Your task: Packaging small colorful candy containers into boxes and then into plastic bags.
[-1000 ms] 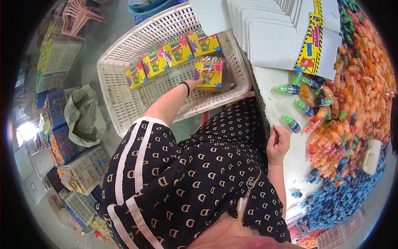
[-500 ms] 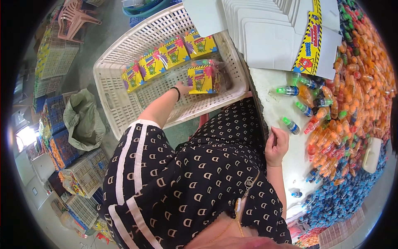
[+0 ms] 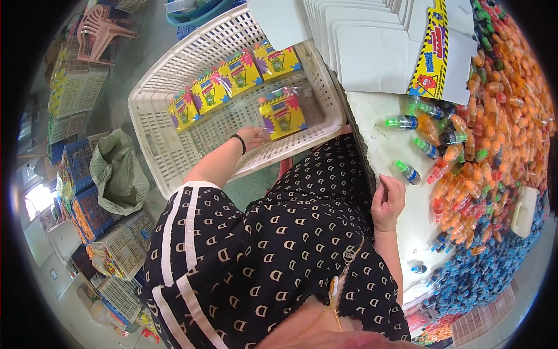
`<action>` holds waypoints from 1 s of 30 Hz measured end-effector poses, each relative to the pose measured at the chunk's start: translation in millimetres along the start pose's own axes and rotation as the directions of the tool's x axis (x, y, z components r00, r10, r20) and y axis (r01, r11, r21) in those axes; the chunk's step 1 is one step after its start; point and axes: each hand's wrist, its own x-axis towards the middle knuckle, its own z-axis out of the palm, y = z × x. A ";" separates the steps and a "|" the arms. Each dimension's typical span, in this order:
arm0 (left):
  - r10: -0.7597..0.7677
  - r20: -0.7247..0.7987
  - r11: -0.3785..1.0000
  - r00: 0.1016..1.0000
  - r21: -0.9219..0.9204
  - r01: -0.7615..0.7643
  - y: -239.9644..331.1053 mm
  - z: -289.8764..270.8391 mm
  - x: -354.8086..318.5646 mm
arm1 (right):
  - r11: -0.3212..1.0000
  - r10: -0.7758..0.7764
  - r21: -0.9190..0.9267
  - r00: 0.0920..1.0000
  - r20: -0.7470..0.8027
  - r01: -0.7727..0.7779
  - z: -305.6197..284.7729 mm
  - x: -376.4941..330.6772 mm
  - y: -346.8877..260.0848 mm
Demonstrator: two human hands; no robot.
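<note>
Head view: a yellow box (image 3: pixel 282 116) sits in the right half of the crate (image 3: pixel 157 119), toward its near side, approx. at a slight angle. Clear film covers its top, w/ coloured caps showing thru. L hand (image 3: pixel 253 137) is inside the crate at the box's lower L corner; fingers reach to it, but can't tell if they press on it or stop just beside, nor if they're apart or together. Four more boxes (image 3: pixel 237 75) stand in a row along the crate's far wall.

R hand (image 3: pixel 389 200) is outside the crate, to its R, at the bench (image 3: pixel 381 148) edge; fingers half-curled, gap to thumb, nothing seen in them. White cartons (image 3: pixel 372 61) stand beyond the crate's R end; bottles (image 3: pixel 514 128) heap up well to its R.

Handling (judgement): box prob. moderate wt, bottles inside; card sides fairly stiff, film slick & easily torn. Best hold: lower sides, both faces, or under the base, approx. mid-length; avoid pulling by film.
</note>
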 end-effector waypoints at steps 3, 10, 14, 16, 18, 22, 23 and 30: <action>-0.045 -0.017 0.997 0.999 0.068 0.046 2.0 5.1 10.4 | 1.000 -0.029 -0.009 0.999 0.017 0.029 -1.0 0.6 -0.7; -0.043 -0.202 0.981 0.978 0.176 0.080 4.0 33.5 44.7 | 0.998 -0.049 -0.032 0.999 0.010 0.049 0.0 1.3 -1.5; 0.034 -0.220 0.952 0.975 0.304 0.035 7.9 17.7 73.1 | 0.999 -0.037 -0.026 0.999 0.011 0.037 -1.8 -0.2 -0.9; 0.007 -0.148 0.987 0.989 0.161 0.017 22.9 43.8 60.8 | 0.999 -0.035 -0.035 0.999 0.010 0.035 -1.1 -2.0 -0.4; 0.000 -0.116 0.996 0.993 0.085 0.009 29.5 67.3 48.3 | 0.999 -0.038 -0.030 0.999 0.012 0.039 -1.5 -2.4 -1.4; -0.044 -0.305 0.997 0.951 -0.073 0.023 29.9 88.9 45.2 | 0.999 -0.041 -0.022 0.999 0.014 0.042 0.8 -0.1 -0.9; -0.008 -0.300 0.999 0.954 -0.054 -0.008 29.0 83.7 40.1 | 0.999 -0.043 -0.019 0.999 0.016 0.043 1.7 1.7 -1.4; 0.155 -0.423 0.958 0.893 0.286 -0.031 72.3 92.2 1.6 | 0.999 -0.051 -0.015 0.998 -0.020 0.051 -2.0 3.1 -2.4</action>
